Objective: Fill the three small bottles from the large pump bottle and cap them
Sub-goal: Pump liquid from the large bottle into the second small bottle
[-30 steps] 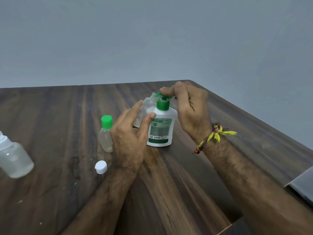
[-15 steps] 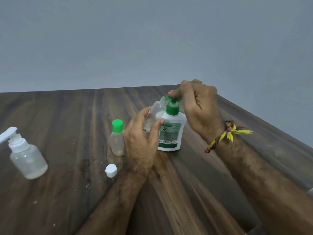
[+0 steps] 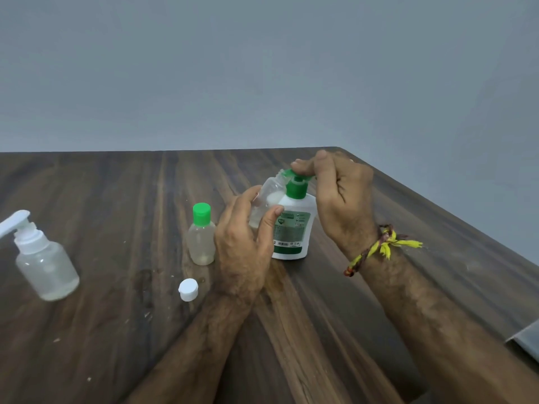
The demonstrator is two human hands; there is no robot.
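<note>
A white pump bottle [image 3: 294,228] with a green pump head and green label stands on the wooden table [image 3: 116,199]. My right hand [image 3: 341,199] rests on top, fingers pressing the green pump head. My left hand [image 3: 242,240] holds a small clear uncapped bottle [image 3: 268,196] tilted, its mouth at the pump's spout. Left of that hand a small clear bottle with a green cap [image 3: 201,234] stands upright. A loose white cap [image 3: 188,289] lies in front of it.
A clear bottle with a white pump [image 3: 40,258] stands at the far left. The table's right edge runs diagonally behind my right arm. A grey object's corner [image 3: 525,342] shows at the lower right.
The view has shifted, so the white-pump bottle at the left has come fully into sight. My hands keep the same hold on the pump bottle and the small bottle.
</note>
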